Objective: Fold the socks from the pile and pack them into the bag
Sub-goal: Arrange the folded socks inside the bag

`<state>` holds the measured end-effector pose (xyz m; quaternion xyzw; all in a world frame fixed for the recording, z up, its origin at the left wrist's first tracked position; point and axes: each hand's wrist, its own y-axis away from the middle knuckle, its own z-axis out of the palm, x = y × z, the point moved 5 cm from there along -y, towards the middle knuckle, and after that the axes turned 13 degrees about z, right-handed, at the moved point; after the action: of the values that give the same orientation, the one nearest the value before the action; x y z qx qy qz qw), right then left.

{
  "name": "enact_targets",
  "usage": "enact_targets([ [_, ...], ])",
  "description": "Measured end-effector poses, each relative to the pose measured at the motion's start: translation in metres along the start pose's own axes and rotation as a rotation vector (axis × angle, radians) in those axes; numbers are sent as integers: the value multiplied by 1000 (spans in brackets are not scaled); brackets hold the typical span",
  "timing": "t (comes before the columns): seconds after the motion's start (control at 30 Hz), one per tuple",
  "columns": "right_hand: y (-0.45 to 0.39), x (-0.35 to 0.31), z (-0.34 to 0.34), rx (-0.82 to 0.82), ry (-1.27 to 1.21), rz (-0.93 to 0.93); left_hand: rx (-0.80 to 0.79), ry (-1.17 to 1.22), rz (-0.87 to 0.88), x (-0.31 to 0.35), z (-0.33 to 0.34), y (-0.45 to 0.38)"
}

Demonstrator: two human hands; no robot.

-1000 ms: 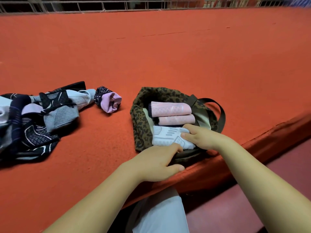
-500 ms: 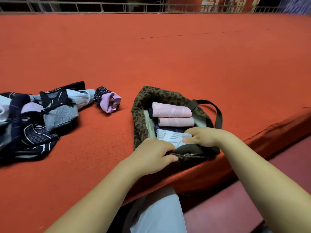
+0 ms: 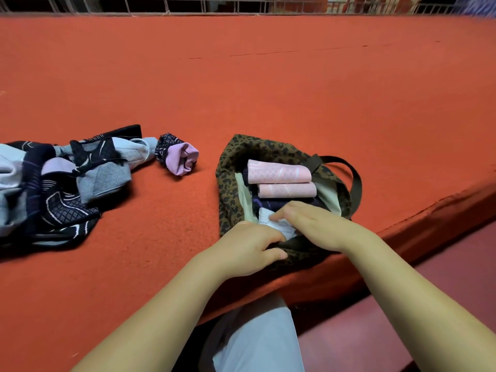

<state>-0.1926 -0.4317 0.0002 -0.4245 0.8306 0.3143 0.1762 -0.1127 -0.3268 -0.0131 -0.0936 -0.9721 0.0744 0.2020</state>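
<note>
A leopard-print bag [image 3: 230, 167] lies open near the front edge of the red surface. Inside it sit two folded pink socks [image 3: 279, 171] above a dark folded sock [image 3: 273, 204]. A folded white sock [image 3: 268, 220] is at the bag's near end, mostly covered. My right hand [image 3: 314, 224] lies flat on the white sock, fingers straight, pressing it down. My left hand [image 3: 247, 248] grips the bag's near rim, thumb on the outside. A pile of unfolded dark, grey and pale socks [image 3: 59, 183] lies at the left.
A rolled lilac and dark sock [image 3: 178, 157] lies alone between the pile and the bag. The bag's dark strap [image 3: 354, 181] loops out to the right. The red surface [image 3: 268, 89] stretches far back to a metal railing [image 3: 188, 6]. My pale trouser leg [image 3: 257, 342] shows below the edge.
The white sock has gone deeper into the bag. My right hand slid left over it and flattened on top. My left hand moved up to the bag's near rim.
</note>
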Motion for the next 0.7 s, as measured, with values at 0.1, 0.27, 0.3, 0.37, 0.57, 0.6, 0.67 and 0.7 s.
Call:
enact_targets([
  [0.1, -3, 13, -1, -101, -64, 96, -55, 13, 53, 0, -3, 3],
  [0.27, -13, 13, 7, -236, -39, 128, -189, -156, 97, -30, -12, 11],
  [0.3, -12, 12, 9, -261, -34, 150, -223, -158, 96, -35, -12, 12],
  [0.37, -12, 13, 10, -288, -19, 208, -241, -110, 101, -40, -12, 11],
  [0.57, -15, 3, -6, -167, -24, 206, -55, 229, 30, -35, -40, 6],
  [0.6, -14, 0, -12, -82, -49, 171, -63, 232, 15, -37, -39, 7],
  [0.67, -8, -7, -23, 54, -71, 53, -92, 243, -14, -40, -33, 8],
  [0.7, -2, -12, -23, 63, 2, 1, -99, 248, -25, -40, -30, 10],
])
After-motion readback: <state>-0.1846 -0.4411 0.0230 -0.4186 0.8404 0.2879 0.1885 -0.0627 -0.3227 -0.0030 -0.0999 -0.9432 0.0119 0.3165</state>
